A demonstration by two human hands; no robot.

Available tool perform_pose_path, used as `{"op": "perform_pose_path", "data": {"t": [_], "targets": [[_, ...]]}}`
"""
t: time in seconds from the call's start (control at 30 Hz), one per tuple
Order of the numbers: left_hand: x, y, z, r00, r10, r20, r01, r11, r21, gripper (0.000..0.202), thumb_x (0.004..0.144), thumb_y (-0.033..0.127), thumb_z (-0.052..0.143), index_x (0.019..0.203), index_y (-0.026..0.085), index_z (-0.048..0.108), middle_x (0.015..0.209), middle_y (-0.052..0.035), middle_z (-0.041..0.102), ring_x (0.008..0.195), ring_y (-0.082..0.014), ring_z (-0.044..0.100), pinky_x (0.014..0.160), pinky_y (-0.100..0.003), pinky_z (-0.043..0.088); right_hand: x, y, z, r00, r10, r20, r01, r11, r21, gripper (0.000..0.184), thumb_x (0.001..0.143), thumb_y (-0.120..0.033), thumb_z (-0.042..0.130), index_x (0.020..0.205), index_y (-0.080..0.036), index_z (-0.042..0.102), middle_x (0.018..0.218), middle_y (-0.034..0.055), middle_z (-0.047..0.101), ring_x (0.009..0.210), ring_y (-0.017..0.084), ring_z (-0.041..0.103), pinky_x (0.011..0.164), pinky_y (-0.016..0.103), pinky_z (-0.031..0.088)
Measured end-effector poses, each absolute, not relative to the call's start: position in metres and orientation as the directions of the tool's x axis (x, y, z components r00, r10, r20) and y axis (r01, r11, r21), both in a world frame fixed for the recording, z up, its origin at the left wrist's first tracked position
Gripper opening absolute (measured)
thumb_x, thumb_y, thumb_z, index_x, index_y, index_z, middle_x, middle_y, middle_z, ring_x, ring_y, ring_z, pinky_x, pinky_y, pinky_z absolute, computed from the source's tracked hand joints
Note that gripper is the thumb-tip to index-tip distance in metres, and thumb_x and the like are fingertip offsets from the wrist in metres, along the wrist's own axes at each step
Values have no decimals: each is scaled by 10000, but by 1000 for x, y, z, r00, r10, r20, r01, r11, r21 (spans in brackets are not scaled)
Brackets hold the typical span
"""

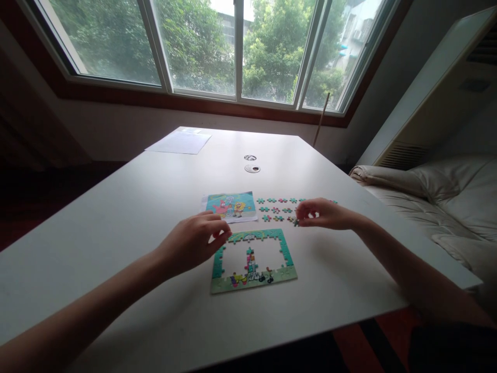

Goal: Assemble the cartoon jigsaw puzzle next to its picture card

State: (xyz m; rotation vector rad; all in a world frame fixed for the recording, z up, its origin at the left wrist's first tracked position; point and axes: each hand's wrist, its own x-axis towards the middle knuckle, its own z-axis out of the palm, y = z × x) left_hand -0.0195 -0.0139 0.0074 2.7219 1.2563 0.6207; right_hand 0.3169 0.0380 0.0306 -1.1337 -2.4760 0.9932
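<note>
A partly assembled jigsaw puzzle (287,272) lies flat on the white table. Its border is joined all round, and a narrow column of pieces rises from the bottom edge into the hollow middle. At its upper left corner is my left hand (198,235), fingers loosely bent, thumb near the border and nothing visible in it. My right hand (320,213) pinches a puzzle piece (294,221) at the lower right of the rows of loose puzzle pieces (275,210). Part of these rows is hidden behind that hand. Left of them lies a cartoon reference picture (231,205).
White sheets of paper (178,142) lie at the table's far left corner. Two round inserts (252,169) are set in the white table (155,300). A pale leather sofa (396,186) stands to the right. Windows (202,46) face the table's far end.
</note>
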Motion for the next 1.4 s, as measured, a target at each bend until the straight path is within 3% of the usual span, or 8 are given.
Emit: {"op": "perform_pose_path", "data": {"t": [0.1, 0.27, 0.57, 0.73, 0.93, 1.27, 1.4], "targets": [[-5, -23, 6, 548, 766, 335, 642, -642, 419, 226, 866, 263, 498, 748, 172, 667, 659, -14, 596, 611, -125, 527, 559, -225, 413, 281, 25, 23, -735, 677, 33, 430, 504, -749, 233, 777, -374, 642, 854, -155, 634, 804, 36, 667, 710, 122, 584, 616, 241, 440], [6, -30, 7, 491, 823, 286, 596, -556, 579, 186, 828, 271, 564, 732, 171, 688, 624, 2, 600, 563, -104, 505, 533, -213, 390, 244, 7, 19, -718, 693, 67, 327, 421, -846, 201, 744, -287, 695, 877, -153, 624, 773, 26, 675, 697, 117, 617, 611, 235, 473], [15, -36, 8, 493, 840, 227, 547, -502, 670, 215, 806, 289, 573, 681, 156, 685, 594, -3, 603, 555, -106, 501, 511, -206, 382, 221, -3, 11, -709, 700, 84, 258, 368, -893, 208, 713, -260, 722, 854, -172, 598, 703, 0, 672, 641, 114, 614, 594, 237, 482], [13, -30, 2, 439, 876, 199, 529, -431, 731, 256, 830, 346, 554, 727, 150, 682, 631, -7, 632, 574, -113, 507, 521, -214, 394, 223, -6, 4, -594, 749, 294, 336, 563, -755, 128, 771, -291, 668, 822, -185, 620, 707, 2, 651, 625, 107, 580, 583, 234, 458], [9, -24, -2, 416, 898, 144, 468, -347, 813, 309, 841, 400, 541, 764, 138, 684, 684, -24, 659, 620, -132, 532, 549, -231, 419, 224, -10, -3, -558, 600, 573, 391, 800, -456, 105, 828, -299, 617, 783, -208, 645, 706, 17, 649, 659, 131, 579, 638, 272, 456], [8, -23, -5, 444, 886, 137, 435, -346, 831, 306, 850, 397, 538, 799, 139, 696, 734, -34, 690, 670, -147, 576, 600, -250, 459, 225, -10, -9, -611, 515, 602, 445, 852, -277, 121, 879, -275, 547, 819, -216, 634, 767, 30, 677, 727, 164, 586, 704, 309, 433], [1, -20, -2, 411, 877, 248, 562, -459, 688, 239, 850, 332, 539, 794, 162, 697, 666, -11, 653, 582, -121, 524, 545, -231, 419, 226, -8, -13, -613, 559, 559, 466, 827, -316, 116, 873, -286, 559, 813, -211, 626, 741, 27, 659, 709, 162, 573, 702, 305, 422]]}}
